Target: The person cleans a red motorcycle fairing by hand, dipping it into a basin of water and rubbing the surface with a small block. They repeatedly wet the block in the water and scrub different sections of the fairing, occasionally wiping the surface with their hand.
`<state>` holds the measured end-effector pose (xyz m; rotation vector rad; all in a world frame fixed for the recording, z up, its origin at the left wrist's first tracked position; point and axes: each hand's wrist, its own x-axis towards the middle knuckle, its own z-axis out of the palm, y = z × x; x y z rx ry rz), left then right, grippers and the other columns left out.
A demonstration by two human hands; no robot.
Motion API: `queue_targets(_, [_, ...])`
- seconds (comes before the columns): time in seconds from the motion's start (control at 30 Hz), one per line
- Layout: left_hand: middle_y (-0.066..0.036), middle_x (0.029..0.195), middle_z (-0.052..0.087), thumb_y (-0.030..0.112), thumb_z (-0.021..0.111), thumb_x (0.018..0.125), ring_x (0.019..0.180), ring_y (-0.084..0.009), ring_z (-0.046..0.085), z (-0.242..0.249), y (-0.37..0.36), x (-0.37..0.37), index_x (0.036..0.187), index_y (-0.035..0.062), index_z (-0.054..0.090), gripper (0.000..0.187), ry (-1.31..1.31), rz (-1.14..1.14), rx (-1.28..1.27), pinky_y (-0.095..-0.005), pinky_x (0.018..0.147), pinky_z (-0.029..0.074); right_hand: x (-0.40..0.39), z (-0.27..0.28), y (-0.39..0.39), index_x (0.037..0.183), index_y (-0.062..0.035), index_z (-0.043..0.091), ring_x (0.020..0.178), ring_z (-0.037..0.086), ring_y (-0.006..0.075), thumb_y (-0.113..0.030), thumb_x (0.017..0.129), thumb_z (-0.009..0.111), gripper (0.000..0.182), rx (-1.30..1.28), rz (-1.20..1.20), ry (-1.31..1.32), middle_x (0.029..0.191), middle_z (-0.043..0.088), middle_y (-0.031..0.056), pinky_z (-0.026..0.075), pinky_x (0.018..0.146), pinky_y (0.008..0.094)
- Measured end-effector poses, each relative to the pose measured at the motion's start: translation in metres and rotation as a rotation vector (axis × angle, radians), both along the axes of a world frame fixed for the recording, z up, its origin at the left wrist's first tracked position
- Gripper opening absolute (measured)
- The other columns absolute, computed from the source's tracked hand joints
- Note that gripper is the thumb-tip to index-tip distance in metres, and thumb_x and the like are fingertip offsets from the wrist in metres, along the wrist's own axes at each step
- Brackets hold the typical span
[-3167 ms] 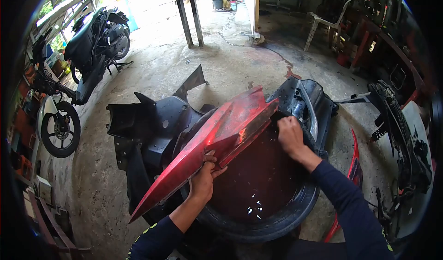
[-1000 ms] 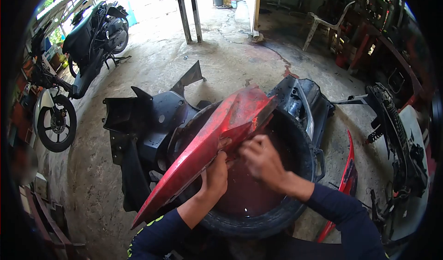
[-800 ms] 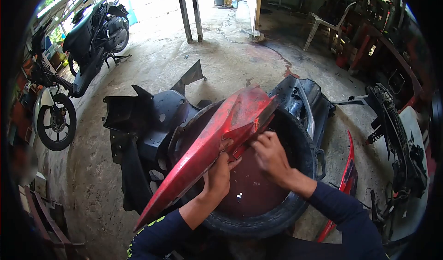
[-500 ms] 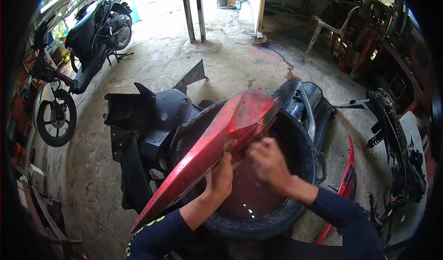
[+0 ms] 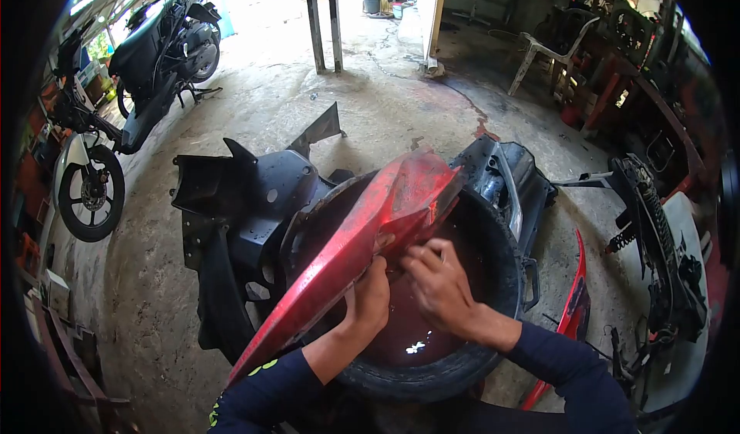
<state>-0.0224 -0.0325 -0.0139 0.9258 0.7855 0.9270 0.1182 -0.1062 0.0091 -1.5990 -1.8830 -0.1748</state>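
Having left the tub rim, the right hand [image 5: 439, 284] rubbed the long red plastic motorcycle fairing [image 5: 362, 233] that the left hand [image 5: 370, 299] gripped, so washing continued.

a long red fairing panel [image 5: 362, 233], scuffed and wet, lies tilted across the rim of a black water-filled tub [image 5: 493, 334].
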Motion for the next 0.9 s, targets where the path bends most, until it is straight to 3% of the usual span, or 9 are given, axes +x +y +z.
queue_targets(0.13, [-0.004, 0.127, 0.059, -0.003, 0.045, 0.088, 0.104, -0.0160, 0.058, 0.009, -0.012, 0.003, 0.123, 0.0121, 0.061, 0.042, -0.099, 0.078, -0.107, -0.0373, 0.085, 0.054, 0.016, -0.004, 0.008, 0.101, -0.0027, 0.065, 0.097, 0.055, 0.0339, 0.000, 0.073, 0.066, 0.028, -0.021, -0.080, 0.025, 0.103, 0.063, 0.0128, 0.047, 0.089, 0.0421])
queue_targets(0.33, [-0.006, 0.128, 0.060, -0.006, 0.044, 0.087, 0.110, -0.0166, 0.058, 0.008, -0.007, -0.001, 0.121, 0.0078, 0.062, 0.040, -0.011, 0.038, 0.091, -0.0362, 0.083, 0.055, 0.010, -0.010, 0.006, 0.103, -0.0022, 0.064, 0.096, 0.056, 0.0333, 0.000, 0.073, 0.062, 0.030, 0.046, 0.010, -0.045, 0.100, 0.062, 0.0115, 0.043, 0.094, 0.0426])
queue_targets(0.43, [-0.006, 0.129, 0.059, -0.006, 0.045, 0.089, 0.115, -0.0191, 0.059, 0.006, -0.004, 0.002, 0.123, 0.0076, 0.060, 0.040, -0.142, 0.045, -0.097, -0.0402, 0.087, 0.056, 0.018, -0.002, 0.009, 0.103, -0.0026, 0.065, 0.097, 0.056, 0.0336, 0.001, 0.074, 0.061, 0.029, 0.035, -0.009, -0.103, 0.100, 0.062, 0.0115, 0.043, 0.093, 0.0428])
queue_targets(0.53, [-0.007, 0.129, 0.059, -0.005, 0.045, 0.090, 0.116, -0.0217, 0.059, -0.006, 0.002, 0.002, 0.126, 0.0075, 0.057, 0.040, 0.081, 0.031, 0.301, -0.0456, 0.091, 0.056, -0.017, 0.002, 0.000, 0.102, -0.0021, 0.064, 0.099, 0.055, 0.0344, 0.001, 0.077, 0.059, 0.026, 0.075, 0.116, -0.002, 0.100, 0.063, 0.0123, 0.044, 0.091, 0.0440])
queue_targets(0.6, [-0.007, 0.130, 0.059, -0.004, 0.044, 0.091, 0.118, -0.0239, 0.059, 0.007, -0.006, 0.003, 0.129, 0.0076, 0.055, 0.041, -0.058, 0.052, -0.100, -0.0497, 0.094, 0.056, 0.018, -0.007, 0.007, 0.102, -0.0022, 0.064, 0.101, 0.055, 0.0347, -0.002, 0.075, 0.065, 0.028, -0.088, -0.022, -0.058, 0.107, 0.063, 0.0130, 0.045, 0.092, 0.0431])
queue_targets(0.73, [-0.007, 0.129, 0.059, -0.005, 0.044, 0.091, 0.118, -0.0232, 0.059, -0.002, 0.000, 0.002, 0.129, 0.0078, 0.055, 0.042, -0.082, 0.048, -0.084, -0.0487, 0.093, 0.056, -0.008, -0.001, 0.005, 0.097, -0.0035, 0.065, 0.098, 0.055, 0.0343, 0.000, 0.076, 0.065, 0.021, 0.083, 0.040, -0.009, 0.097, 0.063, 0.0118, 0.046, 0.086, 0.0440])
queue_targets(0.8, [-0.008, 0.131, 0.058, -0.005, 0.044, 0.090, 0.119, -0.0232, 0.058, -0.025, 0.001, -0.002, 0.128, 0.0083, 0.056, 0.042, 0.031, 0.019, 0.308, -0.0487, 0.094, 0.056, -0.009, 0.002, 0.001, 0.095, -0.0033, 0.065, 0.098, 0.055, 0.0341, -0.001, 0.077, 0.064, 0.018, 0.084, 0.090, 0.045, 0.097, 0.063, 0.0118, 0.046, 0.086, 0.0434])
queue_targets(0.83, [-0.008, 0.131, 0.058, -0.005, 0.044, 0.090, 0.119, -0.0232, 0.058, -0.013, -0.002, -0.001, 0.128, 0.0083, 0.056, 0.042, 0.035, 0.014, 0.306, -0.0487, 0.094, 0.056, 0.011, -0.005, 0.004, 0.098, -0.0030, 0.066, 0.100, 0.055, 0.0344, -0.002, 0.075, 0.067, 0.023, 0.017, 0.016, -0.017, 0.102, 0.063, 0.0119, 0.047, 0.088, 0.0428])
queue_targets(0.9, [-0.008, 0.132, 0.057, -0.006, 0.044, 0.089, 0.118, -0.0231, 0.058, 0.010, -0.008, 0.003, 0.127, 0.0082, 0.057, 0.042, -0.118, 0.036, -0.077, -0.0483, 0.094, 0.055, 0.024, -0.009, 0.010, 0.103, -0.0026, 0.067, 0.103, 0.055, 0.0347, -0.002, 0.073, 0.071, 0.031, -0.053, -0.080, -0.047, 0.109, 0.064, 0.0116, 0.048, 0.090, 0.0425])
